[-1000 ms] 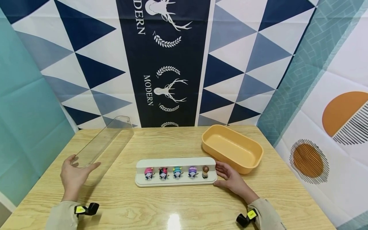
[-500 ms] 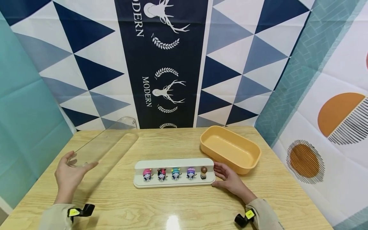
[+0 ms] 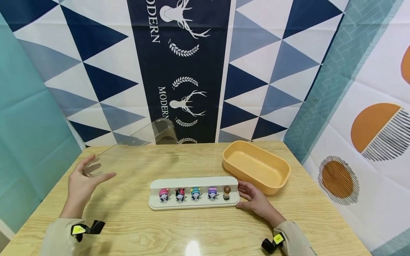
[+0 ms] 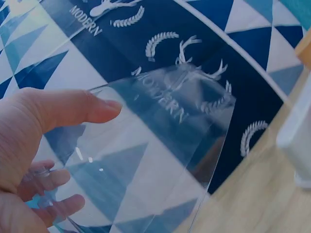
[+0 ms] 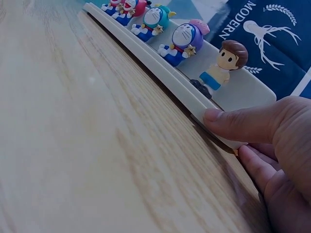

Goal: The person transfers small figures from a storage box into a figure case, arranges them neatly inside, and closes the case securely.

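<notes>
My left hand (image 3: 81,183) grips one end of a long clear plastic cover (image 3: 164,129), thumb on one side and fingers on the other. Its far end is raised above the table in front of the back wall cloth. A cream display stand (image 3: 192,182) lies mid-table with several small figurines in a row. Most are cat-like figures in coloured caps, such as the purple one (image 5: 186,36); at the right end is a brown-haired boy figurine (image 5: 226,63). My right hand (image 3: 257,201) holds the stand's right end, thumb on the front rim, fingers at its side.
A yellow-orange plastic basin (image 3: 256,165) stands behind the stand to the right, close to my right hand. The wooden table (image 3: 153,231) is bounded by patterned cloth walls at the back and both sides.
My left hand has raised the clear cover off the table and swung its far end to the right. The right hand and the stand have stayed in place.
</notes>
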{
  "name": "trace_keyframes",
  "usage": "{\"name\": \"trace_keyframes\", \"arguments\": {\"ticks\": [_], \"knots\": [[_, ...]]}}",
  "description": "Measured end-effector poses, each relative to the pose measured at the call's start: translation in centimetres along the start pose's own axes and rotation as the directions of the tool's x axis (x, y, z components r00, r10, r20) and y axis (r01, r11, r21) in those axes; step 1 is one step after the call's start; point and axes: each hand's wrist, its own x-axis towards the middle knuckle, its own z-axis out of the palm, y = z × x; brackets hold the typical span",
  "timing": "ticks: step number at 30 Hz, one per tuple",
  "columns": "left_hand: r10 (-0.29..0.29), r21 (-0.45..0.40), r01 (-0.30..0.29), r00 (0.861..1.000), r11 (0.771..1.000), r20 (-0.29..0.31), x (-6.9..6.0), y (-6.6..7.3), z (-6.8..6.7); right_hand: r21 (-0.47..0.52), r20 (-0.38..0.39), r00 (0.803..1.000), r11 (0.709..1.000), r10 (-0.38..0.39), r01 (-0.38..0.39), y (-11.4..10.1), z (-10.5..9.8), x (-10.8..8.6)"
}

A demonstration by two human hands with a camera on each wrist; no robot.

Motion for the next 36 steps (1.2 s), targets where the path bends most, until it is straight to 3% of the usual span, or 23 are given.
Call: {"name": "trace_keyframes", "arguments": {"ticks": [4, 6, 11, 15, 19, 23, 30, 36], "knots": [[0.086, -0.114, -0.077, 0.994, 0.991, 0.073, 0.3, 0.7, 0.7, 0.006, -0.001, 1.000, 1.000, 0.006, -0.006, 0.0, 0.0, 0.0], [0.139, -0.111, -0.128, 0.985, 0.986, 0.104, 0.5, 1.1, 1.1, 0.010, -0.002, 1.000, 1.000, 0.007, -0.007, 0.0, 0.0, 0.0], [0.243, -0.178, -0.212, 0.953, 0.961, 0.179, 0.8, 1.7, 2.2, 0.009, -0.007, 1.000, 1.000, 0.009, -0.008, 0.1, -0.1, 0.2], [0.290, -0.297, -0.214, 0.925, 0.931, 0.243, 0.9, 1.8, 3.0, 0.006, -0.013, 1.000, 1.000, 0.018, -0.018, 0.0, -0.1, 0.2], [0.333, -0.306, -0.239, 0.893, 0.922, 0.303, 1.0, 2.1, 3.8, 0.011, -0.016, 0.999, 0.999, 0.030, -0.030, 0.0, 0.0, 0.2], [0.347, -0.244, -0.272, 0.866, 0.931, 0.361, 1.1, 2.8, 4.8, 0.015, -0.017, 1.000, 1.000, 0.024, -0.024, 0.1, 0.1, 0.2], [0.337, -0.235, -0.252, 0.816, 0.939, 0.470, 1.2, 3.7, 6.4, 0.017, -0.020, 1.000, 1.000, 0.018, -0.017, 0.4, 0.0, 0.1], [0.324, -0.256, -0.220, 0.799, 0.941, 0.507, 1.2, 3.6, 7.5, 0.016, -0.016, 1.000, 1.000, 0.016, -0.016, 0.5, 0.0, 0.2]]}}
